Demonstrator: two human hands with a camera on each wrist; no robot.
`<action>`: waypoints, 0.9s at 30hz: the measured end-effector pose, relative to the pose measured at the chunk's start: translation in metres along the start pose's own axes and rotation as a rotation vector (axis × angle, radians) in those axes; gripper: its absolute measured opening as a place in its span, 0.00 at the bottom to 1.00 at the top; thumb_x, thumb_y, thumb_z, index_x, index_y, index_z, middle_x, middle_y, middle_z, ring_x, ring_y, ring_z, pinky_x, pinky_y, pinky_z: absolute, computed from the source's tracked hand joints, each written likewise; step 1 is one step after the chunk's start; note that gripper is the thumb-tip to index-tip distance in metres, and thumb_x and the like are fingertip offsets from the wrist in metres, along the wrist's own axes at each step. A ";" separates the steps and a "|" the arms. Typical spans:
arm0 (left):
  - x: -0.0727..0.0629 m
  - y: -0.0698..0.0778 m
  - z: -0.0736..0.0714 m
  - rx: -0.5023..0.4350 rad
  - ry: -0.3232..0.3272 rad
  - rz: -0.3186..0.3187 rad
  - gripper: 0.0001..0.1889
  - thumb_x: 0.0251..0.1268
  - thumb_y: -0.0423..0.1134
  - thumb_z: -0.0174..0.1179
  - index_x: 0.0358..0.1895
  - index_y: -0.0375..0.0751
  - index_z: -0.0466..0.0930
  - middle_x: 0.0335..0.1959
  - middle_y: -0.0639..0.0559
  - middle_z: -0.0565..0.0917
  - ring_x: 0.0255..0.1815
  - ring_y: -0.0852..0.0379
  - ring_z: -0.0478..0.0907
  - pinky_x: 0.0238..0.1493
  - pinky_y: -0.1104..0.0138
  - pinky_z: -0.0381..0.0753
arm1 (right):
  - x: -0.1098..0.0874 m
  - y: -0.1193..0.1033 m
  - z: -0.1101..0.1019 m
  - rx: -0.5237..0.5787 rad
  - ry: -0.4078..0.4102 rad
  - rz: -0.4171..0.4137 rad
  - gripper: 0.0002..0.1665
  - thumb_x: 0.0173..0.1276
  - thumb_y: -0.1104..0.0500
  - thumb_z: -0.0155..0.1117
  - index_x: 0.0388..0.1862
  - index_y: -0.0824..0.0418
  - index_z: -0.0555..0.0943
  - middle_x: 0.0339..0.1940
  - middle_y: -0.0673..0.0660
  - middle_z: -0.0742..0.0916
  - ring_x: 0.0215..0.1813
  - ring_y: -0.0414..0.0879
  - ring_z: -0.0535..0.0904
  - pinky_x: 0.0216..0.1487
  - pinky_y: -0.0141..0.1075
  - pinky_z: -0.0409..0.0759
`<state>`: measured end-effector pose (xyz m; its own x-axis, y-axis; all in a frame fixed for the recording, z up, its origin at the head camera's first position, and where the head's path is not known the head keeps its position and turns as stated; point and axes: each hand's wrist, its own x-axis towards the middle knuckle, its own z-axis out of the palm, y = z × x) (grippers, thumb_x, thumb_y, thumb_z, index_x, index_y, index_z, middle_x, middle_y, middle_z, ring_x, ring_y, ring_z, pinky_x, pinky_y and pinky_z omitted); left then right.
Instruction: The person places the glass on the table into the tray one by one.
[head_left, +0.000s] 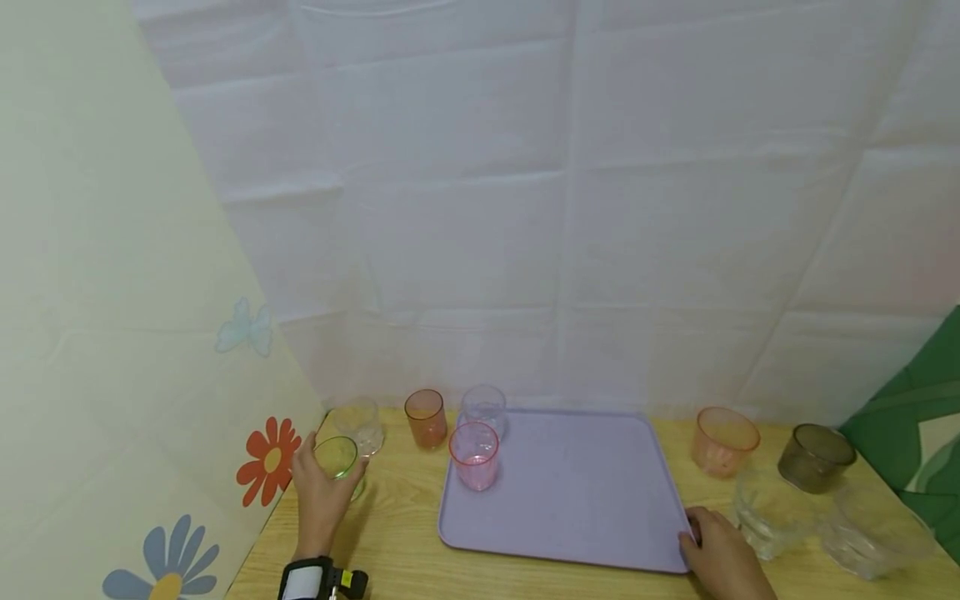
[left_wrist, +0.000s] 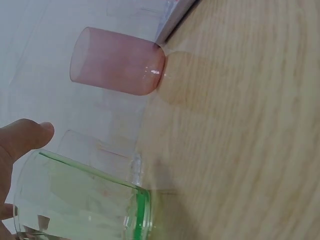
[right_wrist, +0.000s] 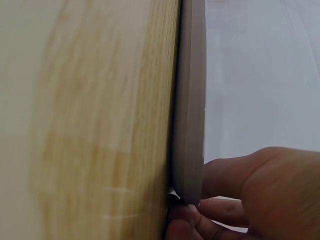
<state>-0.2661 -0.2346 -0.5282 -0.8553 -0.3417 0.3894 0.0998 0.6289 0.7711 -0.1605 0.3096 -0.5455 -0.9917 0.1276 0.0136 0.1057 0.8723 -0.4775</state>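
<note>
My left hand is around the upper part of a green-tinted clear glass at the table's left side. In the left wrist view the thumb lies at the rim of the green glass, with other fingers on its far side. At the lower right corner of the lilac tray, my right hand grips the edge. The right wrist view shows the thumb on top of the tray rim and fingers curled under it. A pink glass stands on the tray's left part.
Behind the green glass stands a clear glass; a reddish glass is left of the tray. Another clear glass is at the tray's back left corner. Right of the tray are an orange bowl, a dark bowl and clear bowls.
</note>
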 end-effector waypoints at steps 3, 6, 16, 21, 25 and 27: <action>-0.001 -0.003 0.000 -0.007 -0.018 -0.032 0.53 0.61 0.41 0.77 0.80 0.25 0.52 0.71 0.23 0.61 0.71 0.26 0.64 0.68 0.31 0.70 | 0.000 0.000 0.000 0.000 0.003 0.000 0.21 0.67 0.64 0.67 0.53 0.80 0.80 0.41 0.65 0.88 0.47 0.61 0.85 0.50 0.59 0.82; -0.002 -0.006 0.001 -0.017 -0.026 -0.051 0.52 0.62 0.41 0.77 0.81 0.25 0.52 0.71 0.23 0.63 0.69 0.26 0.67 0.66 0.32 0.73 | -0.001 0.000 0.001 0.006 0.006 0.000 0.21 0.67 0.64 0.67 0.53 0.80 0.80 0.43 0.67 0.88 0.48 0.63 0.85 0.50 0.60 0.82; -0.001 -0.011 -0.001 -0.041 -0.089 -0.124 0.53 0.66 0.41 0.74 0.83 0.26 0.47 0.70 0.22 0.65 0.69 0.24 0.69 0.66 0.34 0.75 | 0.000 0.001 0.002 0.001 0.018 -0.007 0.20 0.67 0.64 0.67 0.52 0.79 0.81 0.41 0.64 0.88 0.46 0.60 0.85 0.49 0.57 0.82; -0.001 -0.013 -0.002 -0.056 -0.117 -0.166 0.54 0.67 0.42 0.74 0.83 0.26 0.45 0.71 0.21 0.65 0.71 0.23 0.68 0.68 0.34 0.74 | 0.000 0.001 0.002 0.003 0.020 -0.012 0.20 0.67 0.64 0.67 0.52 0.79 0.80 0.42 0.67 0.88 0.47 0.62 0.85 0.50 0.59 0.82; 0.000 -0.013 -0.003 -0.049 -0.126 -0.176 0.54 0.67 0.42 0.74 0.83 0.24 0.45 0.71 0.20 0.66 0.72 0.22 0.68 0.69 0.34 0.74 | -0.001 0.001 0.002 0.003 0.022 -0.014 0.20 0.67 0.64 0.67 0.52 0.79 0.80 0.43 0.69 0.88 0.48 0.64 0.85 0.50 0.60 0.82; 0.000 -0.012 -0.004 -0.043 -0.127 -0.177 0.54 0.66 0.42 0.74 0.82 0.24 0.46 0.71 0.20 0.66 0.72 0.22 0.68 0.69 0.34 0.74 | -0.001 0.001 0.002 0.002 0.020 -0.012 0.20 0.67 0.64 0.67 0.52 0.79 0.80 0.42 0.68 0.88 0.48 0.64 0.85 0.50 0.61 0.82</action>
<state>-0.2656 -0.2454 -0.5357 -0.9183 -0.3518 0.1817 -0.0383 0.5355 0.8437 -0.1597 0.3093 -0.5476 -0.9913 0.1267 0.0369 0.0937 0.8727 -0.4792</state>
